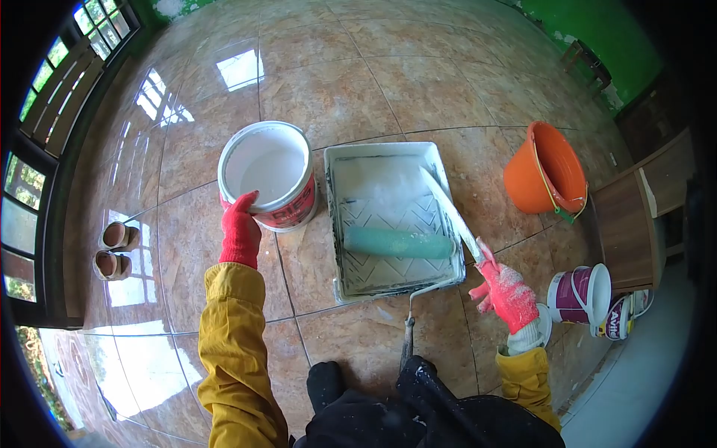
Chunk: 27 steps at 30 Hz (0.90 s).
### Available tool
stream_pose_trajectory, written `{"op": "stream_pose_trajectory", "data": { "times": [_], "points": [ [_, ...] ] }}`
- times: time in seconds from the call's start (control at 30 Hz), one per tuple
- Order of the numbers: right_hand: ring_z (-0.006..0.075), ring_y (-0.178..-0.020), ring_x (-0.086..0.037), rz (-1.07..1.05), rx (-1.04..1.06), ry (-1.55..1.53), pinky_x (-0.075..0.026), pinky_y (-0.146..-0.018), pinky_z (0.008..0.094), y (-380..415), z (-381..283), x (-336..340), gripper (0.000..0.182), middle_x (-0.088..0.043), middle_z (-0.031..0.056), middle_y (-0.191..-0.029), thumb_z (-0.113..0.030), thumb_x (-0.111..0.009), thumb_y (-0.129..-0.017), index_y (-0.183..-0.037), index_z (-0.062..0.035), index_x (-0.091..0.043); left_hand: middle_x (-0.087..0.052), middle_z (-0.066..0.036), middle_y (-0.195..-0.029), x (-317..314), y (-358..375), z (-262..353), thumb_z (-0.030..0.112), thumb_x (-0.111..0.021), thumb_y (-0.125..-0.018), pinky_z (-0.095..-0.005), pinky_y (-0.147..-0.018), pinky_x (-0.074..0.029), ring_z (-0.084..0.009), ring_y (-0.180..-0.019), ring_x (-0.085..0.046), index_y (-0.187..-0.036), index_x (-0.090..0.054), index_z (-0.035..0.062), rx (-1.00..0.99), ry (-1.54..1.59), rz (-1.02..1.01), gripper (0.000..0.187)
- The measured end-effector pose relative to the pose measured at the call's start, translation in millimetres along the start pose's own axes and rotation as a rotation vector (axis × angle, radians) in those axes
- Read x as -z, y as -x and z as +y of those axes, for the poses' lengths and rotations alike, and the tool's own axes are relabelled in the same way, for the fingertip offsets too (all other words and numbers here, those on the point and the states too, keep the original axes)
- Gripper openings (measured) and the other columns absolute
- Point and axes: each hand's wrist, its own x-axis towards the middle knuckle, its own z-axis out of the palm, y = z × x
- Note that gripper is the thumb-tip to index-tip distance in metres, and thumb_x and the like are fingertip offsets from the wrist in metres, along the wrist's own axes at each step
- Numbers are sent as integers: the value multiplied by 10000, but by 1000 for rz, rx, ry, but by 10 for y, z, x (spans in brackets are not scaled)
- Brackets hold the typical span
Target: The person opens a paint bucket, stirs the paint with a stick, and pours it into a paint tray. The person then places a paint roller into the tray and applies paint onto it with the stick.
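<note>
My left hand point(241, 230), in a red glove, is closed on the near rim of a white paint bucket point(287, 216) with a red label. The bucket stands upright and pale white shows inside. In my right hand point(506, 293), gloved in red with white smears, is a long white stick point(453, 215). Its far end reaches over the right side of a paint tray point(334, 246). White paint point(377, 175) covers the tray's far part. A green paint roller point(396, 243) lies across the ridged part, its handle point(408, 340) extending toward my feet.
An orange bucket point(529, 179) leans at the right. Below it are a purple-and-white pail point(565, 295) and a smaller labelled pail point(617, 319), beside wooden furniture point(624, 224). Two small brown pots point(116, 235) point(107, 264) sit at the left. Tiled floor point(314, 89) surrounds the tray.
</note>
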Motion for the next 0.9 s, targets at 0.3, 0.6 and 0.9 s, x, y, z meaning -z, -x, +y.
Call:
{"op": "stream_pose_trajectory", "data": {
  "times": [0.3,0.6,0.9],
  "points": [
    [127,-467,-552,-33,119,-146,-459,-504,255,-326,146,-68,567,-657,136,-780,-476,-409,-964,-1394,-106,-413,-507,-98,-1276,59,-42,-28,21,-620,-753,-352,-1026,-332,-238,-1197,-461,-1384,-349,80,44,30,-17,689],
    [124,-486,-561,-117,202,-245,-454,-474,242,-406,291,-9,572,-665,141,-953,-446,-408,-977,-1400,-61,-388,-566,-74,-1178,37,-25,-50,67,-608,-796,-320,-892,-402,-202,-1077,-528,-1286,-451,66,-14,1,17,515],
    [122,-517,-572,-273,156,-267,-446,-449,224,-252,356,73,561,-618,169,-1131,-403,-401,-997,-1486,-171,-253,-538,-111,-1239,-142,170,151,163,-639,-831,-333,-947,-381,-220,-1137,-501,-1311,-426,23,-87,-112,83,543]
  ]
}}
